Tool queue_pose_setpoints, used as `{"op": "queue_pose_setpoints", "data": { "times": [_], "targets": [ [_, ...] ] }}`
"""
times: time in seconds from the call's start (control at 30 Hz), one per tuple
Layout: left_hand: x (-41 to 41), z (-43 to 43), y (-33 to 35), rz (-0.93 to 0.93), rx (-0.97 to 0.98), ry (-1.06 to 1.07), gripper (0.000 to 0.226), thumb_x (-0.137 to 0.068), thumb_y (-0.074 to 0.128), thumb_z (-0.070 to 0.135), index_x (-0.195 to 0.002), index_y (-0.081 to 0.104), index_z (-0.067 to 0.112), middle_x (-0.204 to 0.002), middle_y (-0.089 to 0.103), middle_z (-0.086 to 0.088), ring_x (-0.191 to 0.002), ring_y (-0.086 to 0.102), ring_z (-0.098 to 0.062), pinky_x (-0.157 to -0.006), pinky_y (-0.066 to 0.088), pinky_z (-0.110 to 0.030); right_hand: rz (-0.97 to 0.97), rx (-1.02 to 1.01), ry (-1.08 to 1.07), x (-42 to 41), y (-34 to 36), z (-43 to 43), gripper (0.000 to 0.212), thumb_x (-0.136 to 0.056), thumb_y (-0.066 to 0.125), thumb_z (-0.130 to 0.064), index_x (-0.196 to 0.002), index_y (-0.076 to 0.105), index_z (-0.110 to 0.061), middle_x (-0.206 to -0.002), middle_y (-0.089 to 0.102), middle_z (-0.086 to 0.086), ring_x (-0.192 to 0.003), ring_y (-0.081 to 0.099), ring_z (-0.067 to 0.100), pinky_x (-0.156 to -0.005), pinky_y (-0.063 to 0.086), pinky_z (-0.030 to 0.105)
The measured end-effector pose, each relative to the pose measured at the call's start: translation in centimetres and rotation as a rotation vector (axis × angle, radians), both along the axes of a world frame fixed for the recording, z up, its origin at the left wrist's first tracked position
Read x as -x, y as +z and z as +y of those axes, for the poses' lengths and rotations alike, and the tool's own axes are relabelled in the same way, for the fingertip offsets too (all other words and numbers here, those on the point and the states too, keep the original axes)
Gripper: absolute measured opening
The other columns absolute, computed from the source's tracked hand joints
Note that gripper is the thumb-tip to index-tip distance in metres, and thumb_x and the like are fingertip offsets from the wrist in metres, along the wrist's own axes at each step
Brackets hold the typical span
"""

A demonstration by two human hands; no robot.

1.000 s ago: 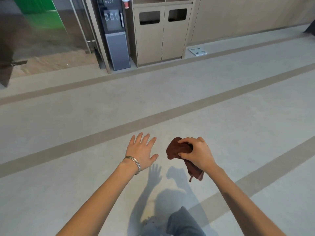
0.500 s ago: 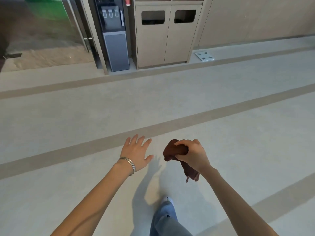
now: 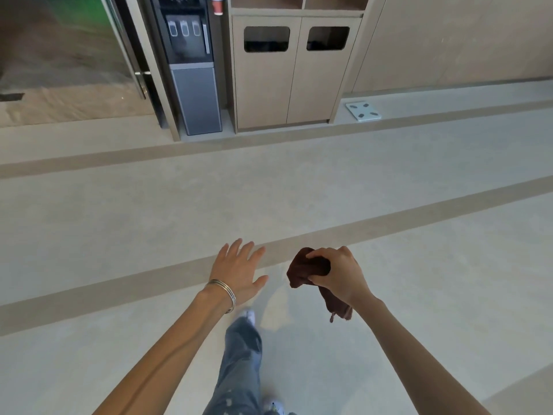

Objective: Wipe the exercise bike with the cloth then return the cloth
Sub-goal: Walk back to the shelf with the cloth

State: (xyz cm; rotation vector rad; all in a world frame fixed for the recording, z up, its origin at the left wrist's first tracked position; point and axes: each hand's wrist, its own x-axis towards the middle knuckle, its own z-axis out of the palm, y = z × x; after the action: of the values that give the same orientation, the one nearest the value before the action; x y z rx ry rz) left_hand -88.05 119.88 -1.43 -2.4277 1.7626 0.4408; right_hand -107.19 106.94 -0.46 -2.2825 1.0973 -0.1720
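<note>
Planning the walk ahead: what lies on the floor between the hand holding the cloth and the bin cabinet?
In the head view, only bare floor with two darker stripes lies between the right hand and the cabinet.

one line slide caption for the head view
Right hand grips a bunched brown cloth, left hand open, walking toward a water dispenser.

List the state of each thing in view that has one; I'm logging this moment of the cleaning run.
cloth: bunched, gripped in the right hand, one end hanging below.
right hand: closed on the cloth.
left hand: open, fingers spread, holding nothing.
cabinet doors: both shut.
scale: flat on the floor beside the cabinet.
exercise bike: not in view.
</note>
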Motion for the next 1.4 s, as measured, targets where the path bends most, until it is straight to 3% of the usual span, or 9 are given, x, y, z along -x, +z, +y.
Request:
{"op": "queue_pose_setpoints", "data": {
  "times": [0.3, 0.47, 0.6, 0.87, 1.4],
  "targets": [
    [-10.3, -15.0, 1.1, -0.015, 0.046, -0.063, 0.065, -0.093, 0.033, 0.052, -0.148, 0.011, 0.027, -0.158, 0.014, -0.001, -0.146, 0.005, -0.025, -0.118, 0.008, -0.042, -0.056, 0.028, -0.051, -10.4, 1.6, -13.8, 0.040, -0.070, 0.072, -0.021, -0.109, 0.064, -0.032, -0.095, 0.068, -0.007, -0.095, 0.042, 0.015, -0.073, 0.033, 0.023],
    [-16.4, -23.3, 2.3, -0.034, 0.067, -0.107, 0.064, -0.093, 0.032, 0.052, -0.148, 0.011, 0.026, -0.157, 0.014, -0.001, -0.145, 0.006, -0.026, -0.118, 0.008, -0.042, -0.059, 0.040, -0.084, -16.7, 2.7, -20.9, 0.042, -0.071, 0.071, -0.021, -0.110, 0.063, -0.032, -0.098, 0.067, -0.010, -0.098, 0.040, 0.013, -0.077, 0.044, 0.031],
    [-20.2, -27.7, 2.4, -0.032, 0.067, -0.115, 0.065, -0.093, 0.033, 0.054, -0.148, 0.012, 0.026, -0.157, 0.016, -0.002, -0.145, 0.008, -0.027, -0.118, 0.010, -0.043, -0.033, 0.022, -0.080, -19.8, 2.1, -24.4, 0.041, -0.071, 0.071, -0.023, -0.109, 0.062, -0.033, -0.097, 0.067, -0.011, -0.096, 0.040, 0.013, -0.077, 0.043, 0.030],
    [-25.4, -35.2, 1.4, -0.027, 0.049, -0.095, 0.065, -0.093, 0.033, 0.053, -0.148, 0.012, 0.026, -0.157, 0.017, -0.002, -0.145, 0.009, -0.027, -0.118, 0.012, -0.042, -0.056, 0.023, -0.091, -24.7, 1.5, -33.8, 0.041, -0.069, 0.072, -0.022, -0.107, 0.064, -0.034, -0.082, 0.059, -0.016, -0.092, 0.040, 0.012, -0.072, 0.037, 0.026],
    [-31.0, -61.3, 2.1, 0.015, 0.066, -0.008, 0.064, -0.092, 0.035, 0.052, -0.147, 0.014, 0.027, -0.156, 0.019, -0.003, -0.145, 0.012, -0.028, -0.117, 0.016, -0.040, -0.069, 0.039, 0.013, -31.9, 2.4, -61.9, 0.041, -0.071, 0.071, -0.021, -0.110, 0.062, -0.032, -0.097, 0.069, -0.010, -0.093, 0.039, 0.012, -0.072, 0.039, 0.028]
  ]
}}
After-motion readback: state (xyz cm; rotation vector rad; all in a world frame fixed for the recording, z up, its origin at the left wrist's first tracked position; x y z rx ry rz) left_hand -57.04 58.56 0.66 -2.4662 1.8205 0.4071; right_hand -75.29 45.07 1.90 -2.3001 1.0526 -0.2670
